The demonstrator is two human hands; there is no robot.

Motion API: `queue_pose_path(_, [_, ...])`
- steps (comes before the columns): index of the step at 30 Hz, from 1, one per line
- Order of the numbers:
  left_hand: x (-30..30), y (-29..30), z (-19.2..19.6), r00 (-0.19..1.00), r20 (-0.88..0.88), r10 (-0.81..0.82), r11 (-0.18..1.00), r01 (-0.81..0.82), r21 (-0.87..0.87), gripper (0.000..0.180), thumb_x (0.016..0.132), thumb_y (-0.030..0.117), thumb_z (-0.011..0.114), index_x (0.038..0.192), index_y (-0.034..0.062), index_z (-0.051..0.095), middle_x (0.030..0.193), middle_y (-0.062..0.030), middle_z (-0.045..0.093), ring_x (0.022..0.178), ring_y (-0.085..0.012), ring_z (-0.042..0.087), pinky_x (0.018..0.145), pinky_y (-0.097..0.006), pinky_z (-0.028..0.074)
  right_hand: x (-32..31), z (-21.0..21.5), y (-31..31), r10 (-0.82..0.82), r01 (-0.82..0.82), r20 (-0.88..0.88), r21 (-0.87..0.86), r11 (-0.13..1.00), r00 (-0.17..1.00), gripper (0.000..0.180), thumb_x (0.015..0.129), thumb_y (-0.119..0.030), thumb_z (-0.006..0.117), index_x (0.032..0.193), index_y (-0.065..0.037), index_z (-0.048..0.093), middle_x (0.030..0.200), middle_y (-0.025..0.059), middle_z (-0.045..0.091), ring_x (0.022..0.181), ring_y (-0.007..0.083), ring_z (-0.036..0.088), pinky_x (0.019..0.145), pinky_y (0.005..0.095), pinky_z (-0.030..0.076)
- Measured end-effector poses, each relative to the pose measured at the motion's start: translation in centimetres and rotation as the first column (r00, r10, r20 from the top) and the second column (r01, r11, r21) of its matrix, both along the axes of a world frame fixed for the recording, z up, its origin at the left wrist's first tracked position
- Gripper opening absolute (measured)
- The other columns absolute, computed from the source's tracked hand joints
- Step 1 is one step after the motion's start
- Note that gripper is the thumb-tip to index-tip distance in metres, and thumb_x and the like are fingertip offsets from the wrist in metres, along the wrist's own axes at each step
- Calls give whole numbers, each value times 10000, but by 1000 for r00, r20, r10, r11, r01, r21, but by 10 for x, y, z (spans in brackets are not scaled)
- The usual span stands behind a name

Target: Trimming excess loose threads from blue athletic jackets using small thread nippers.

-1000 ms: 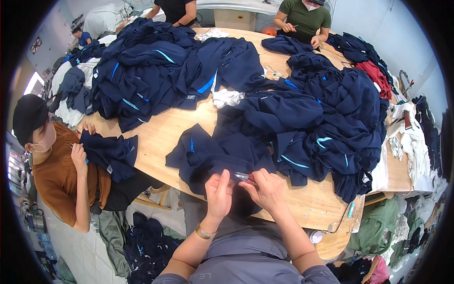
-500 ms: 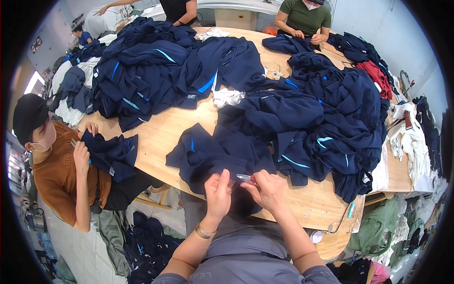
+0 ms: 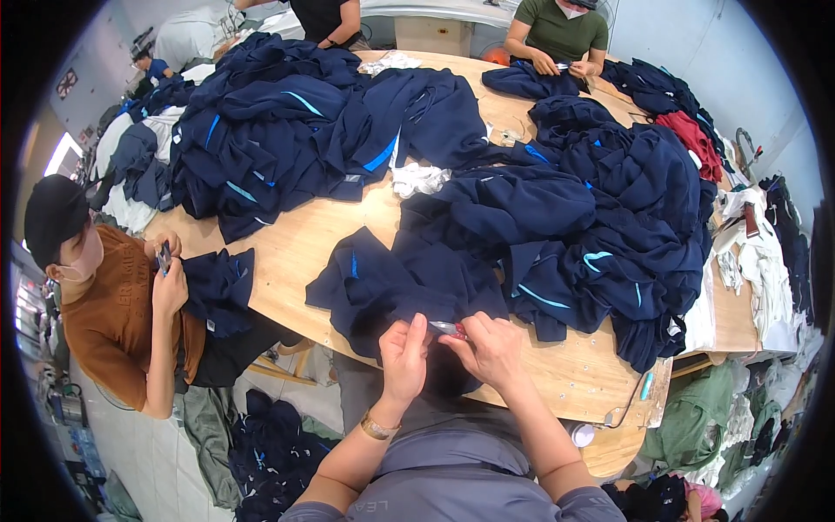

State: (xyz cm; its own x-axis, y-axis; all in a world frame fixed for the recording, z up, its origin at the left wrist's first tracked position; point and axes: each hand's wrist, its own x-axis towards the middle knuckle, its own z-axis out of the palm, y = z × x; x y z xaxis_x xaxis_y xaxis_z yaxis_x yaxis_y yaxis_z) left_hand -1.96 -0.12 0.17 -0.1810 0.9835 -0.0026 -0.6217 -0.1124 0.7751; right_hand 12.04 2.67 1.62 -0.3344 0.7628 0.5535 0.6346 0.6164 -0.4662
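A navy garment (image 3: 391,283) lies bunched at the table's near edge, part of it hanging over toward my lap. My left hand (image 3: 403,355) pinches its edge between thumb and fingers. Closed around a pair of thread snips with red handles (image 3: 447,328), my right hand (image 3: 489,350) is just to the right. The silver blades point left and reach close to my left fingertips. Whether they touch cloth or a thread is too small to tell.
Large heaps of navy garments (image 3: 261,130) (image 3: 644,191) cover much of the wooden table (image 3: 304,261). A white cloth scrap (image 3: 420,179) sits between them. At the left a co-worker in brown (image 3: 122,296) handles navy cloth; another in green (image 3: 561,35) works across the table.
The snips have shifted slightly left, their tips now nearer my left fingers. My left hand has barely moved. The co-worker at the left has brought both hands together higher up.
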Motion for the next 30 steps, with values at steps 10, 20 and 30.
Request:
queue_pose_path(10, [-7,5,-2,960,226,-167,986,158,60,193,945,173,461,790,70,509,801,-32,585,795,-119,576,732,-277,474,-26,8,-8,-135,-45,-546,-304,952,827,354,666,-103,787,872,-53,503,569,-56,416,459,26,334,421,173,275])
queue_pose_path(20, [6,9,15,989,147,-29,997,39,-66,126,936,118,454,957,21,531,905,-71,601,789,-119,599,764,-274,517,-23,-8,-9,-31,34,-534,-3,999,845,261,694,48,646,941,-21,597,628,51,574,452,136,507,437,229,369])
queue_pose_path(30, [3,8,2,998,63,1,999,2,-44,84,903,77,526,943,10,558,905,-50,597,828,-114,572,779,-267,470,-23,1,-14,-225,32,-704,-277,960,673,62,824,-66,634,864,-27,605,606,-14,548,475,39,448,449,178,326])
